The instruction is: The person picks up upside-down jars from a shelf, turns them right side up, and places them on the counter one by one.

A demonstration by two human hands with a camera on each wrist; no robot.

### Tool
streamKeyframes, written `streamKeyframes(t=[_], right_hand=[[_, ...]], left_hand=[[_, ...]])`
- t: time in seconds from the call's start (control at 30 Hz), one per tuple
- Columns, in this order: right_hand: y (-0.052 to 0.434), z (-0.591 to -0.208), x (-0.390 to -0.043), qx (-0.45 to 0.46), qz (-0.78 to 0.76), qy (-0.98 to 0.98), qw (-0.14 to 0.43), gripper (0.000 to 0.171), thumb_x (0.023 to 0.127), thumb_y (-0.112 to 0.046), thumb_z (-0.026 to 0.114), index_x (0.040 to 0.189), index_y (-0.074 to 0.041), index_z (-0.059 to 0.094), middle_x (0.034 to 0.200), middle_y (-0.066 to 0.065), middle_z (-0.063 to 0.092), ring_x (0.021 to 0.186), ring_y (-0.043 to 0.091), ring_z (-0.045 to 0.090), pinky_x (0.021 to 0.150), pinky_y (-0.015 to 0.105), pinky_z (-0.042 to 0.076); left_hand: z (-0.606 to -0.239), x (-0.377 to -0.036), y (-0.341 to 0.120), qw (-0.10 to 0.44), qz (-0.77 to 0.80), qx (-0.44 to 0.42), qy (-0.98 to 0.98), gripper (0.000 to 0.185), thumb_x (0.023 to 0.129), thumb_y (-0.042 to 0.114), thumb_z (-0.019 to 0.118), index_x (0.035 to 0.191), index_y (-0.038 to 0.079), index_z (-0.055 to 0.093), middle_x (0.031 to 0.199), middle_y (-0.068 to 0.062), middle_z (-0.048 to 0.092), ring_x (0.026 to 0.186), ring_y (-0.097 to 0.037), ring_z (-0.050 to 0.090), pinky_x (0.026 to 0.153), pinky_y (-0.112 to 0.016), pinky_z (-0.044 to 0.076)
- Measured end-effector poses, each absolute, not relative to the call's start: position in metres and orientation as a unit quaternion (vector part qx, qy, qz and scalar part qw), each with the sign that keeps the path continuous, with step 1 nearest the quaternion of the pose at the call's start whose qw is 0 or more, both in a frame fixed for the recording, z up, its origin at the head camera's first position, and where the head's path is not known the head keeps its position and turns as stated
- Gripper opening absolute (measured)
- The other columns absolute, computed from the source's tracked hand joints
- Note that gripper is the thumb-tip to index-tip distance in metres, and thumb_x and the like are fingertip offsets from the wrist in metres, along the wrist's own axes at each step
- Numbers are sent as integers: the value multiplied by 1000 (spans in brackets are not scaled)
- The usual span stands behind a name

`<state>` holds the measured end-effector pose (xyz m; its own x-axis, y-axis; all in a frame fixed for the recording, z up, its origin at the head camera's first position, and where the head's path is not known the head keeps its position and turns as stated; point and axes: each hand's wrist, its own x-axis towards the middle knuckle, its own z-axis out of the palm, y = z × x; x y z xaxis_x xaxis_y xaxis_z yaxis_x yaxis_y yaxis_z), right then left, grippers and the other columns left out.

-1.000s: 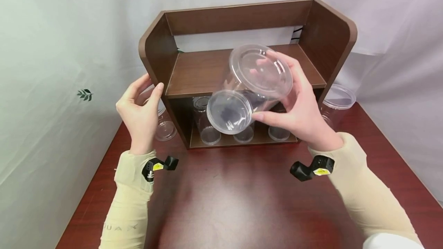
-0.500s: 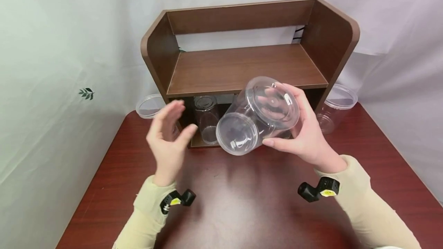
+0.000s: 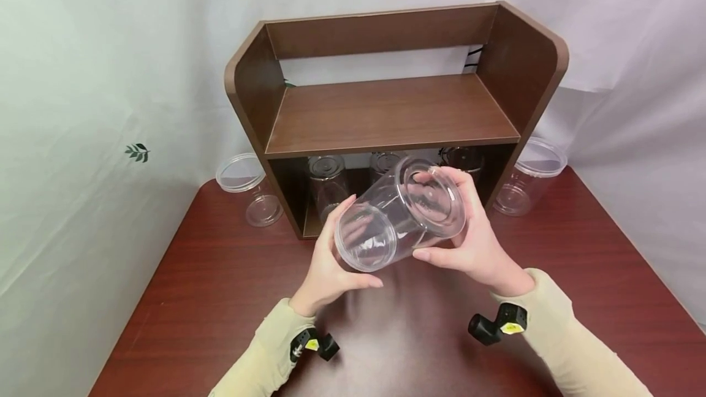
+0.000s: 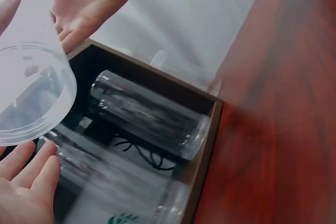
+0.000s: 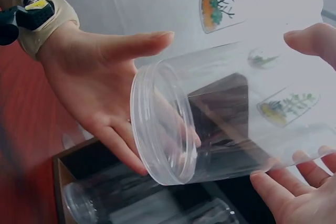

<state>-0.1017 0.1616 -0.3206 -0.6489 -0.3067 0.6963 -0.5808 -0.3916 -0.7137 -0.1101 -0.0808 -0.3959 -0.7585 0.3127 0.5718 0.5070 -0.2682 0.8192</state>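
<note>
A clear plastic jar (image 3: pixel 393 216) is held tilted over the table in front of a brown shelf unit (image 3: pixel 397 112). My right hand (image 3: pixel 477 244) grips the jar near one end, thumb below and fingers around the far side. At the other end, my left hand (image 3: pixel 325 271) is spread around the ridged rim, its fingers behind and its thumb sticking out straight. In the right wrist view, small plant pictures show on the jar's wall. The left wrist view has the left fingertips (image 4: pixel 47 153) right at the rim.
Several clear jars (image 3: pixel 328 182) stand in the unit's lower compartment. One jar (image 3: pixel 261 204) stands left of the unit, another jar (image 3: pixel 515 192) to its right. White cloth (image 3: pixel 99 66) hangs behind the dark red table (image 3: pixel 182 287).
The left hand has left the shelf unit's left side and come right and down to the jar's rim. The right hand has lowered the jar toward the table.
</note>
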Motion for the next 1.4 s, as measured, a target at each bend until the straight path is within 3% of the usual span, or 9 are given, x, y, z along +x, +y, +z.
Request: streamKeyframes(t=[0.2,0.43,0.67,0.83,1.0,1.17,1.4], right_hand=[[155,-331,-101,420,747,-504,104,92,78,-1,88,147,4,27,143,24,40,133,33,47,110,43,43],[152,-340,-102,435,764,-468,88,91,82,1,84,147,4,20,145,18,35,140,43,41,112,52,39],[154,-346,-102,432,749,-495,89,95,83,-3,85,149,3,17,149,26,34,139,42,42,113,50,39],[159,-350,-105,424,763,-476,103,110,78,-4,89,155,6,11,157,31,20,144,43,32,118,46,31],[171,-343,-108,393,788,-449,153,105,76,-5,91,154,8,21,156,34,22,144,46,29,120,45,27],[183,-326,-110,338,809,-430,216,92,75,3,88,148,10,33,149,33,34,140,44,38,117,44,33],[202,-303,-116,185,804,-405,395,58,76,20,74,129,12,52,129,31,52,118,43,58,105,41,48]], left_hand=[[-397,-110,-70,44,-751,-356,-554,129,65,35,98,159,0,17,152,-31,38,128,-49,50,110,-51,41],[-392,-112,-72,68,-758,-356,-541,123,67,35,97,156,-4,22,144,-35,42,121,-53,54,105,-48,47],[-380,-114,-82,110,-746,-348,-557,117,68,38,96,153,-6,30,140,-32,49,118,-39,61,102,-45,50],[-370,-115,-96,144,-737,-336,-569,114,67,37,97,152,-6,34,134,-27,54,113,-29,63,100,-44,52],[-363,-116,-112,170,-728,-318,-583,113,65,37,99,150,-5,37,130,-27,54,110,-28,63,100,-42,52],[-361,-116,-121,186,-712,-311,-601,112,65,37,99,149,-4,38,128,-27,54,109,-31,62,100,-41,52],[-359,-119,-128,196,-714,-332,-585,111,69,41,95,151,-8,38,128,-28,56,109,-31,63,97,-38,53]])
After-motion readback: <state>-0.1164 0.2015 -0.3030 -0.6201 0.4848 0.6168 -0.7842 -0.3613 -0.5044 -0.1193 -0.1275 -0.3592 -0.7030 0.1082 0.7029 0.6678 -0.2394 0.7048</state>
